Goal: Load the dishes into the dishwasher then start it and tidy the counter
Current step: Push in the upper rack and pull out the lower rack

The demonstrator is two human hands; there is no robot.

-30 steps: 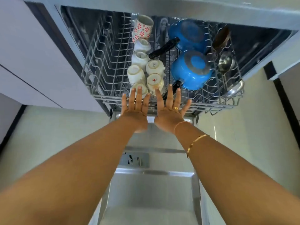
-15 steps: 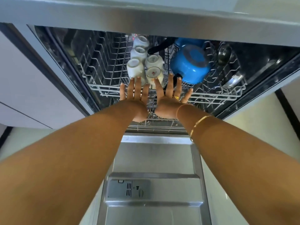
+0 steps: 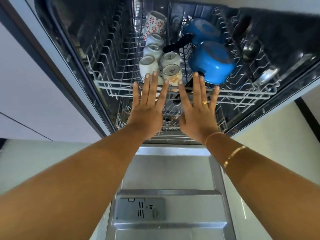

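Both hands are flat, fingers straight and spread: the left hand (image 3: 147, 108) and right hand (image 3: 199, 111) press on the front rail of the upper rack (image 3: 112, 83). It's slid well back from a second ago, now deep inside the dishwasher (image 3: 72, 49). White cups (image 3: 149, 64) sit bottoms-up mid-rack, blue pots (image 3: 213, 63) just beside them, a floral mug (image 3: 155, 25) behind. Something steel far right, maybe a ladle (image 3: 250, 51). The door (image 3: 169, 168) lies open below.

Right hand (image 3: 199, 116) wears gold ring (image 3: 204, 102), bracelet (image 3: 233, 154), band (image 3: 213, 135).
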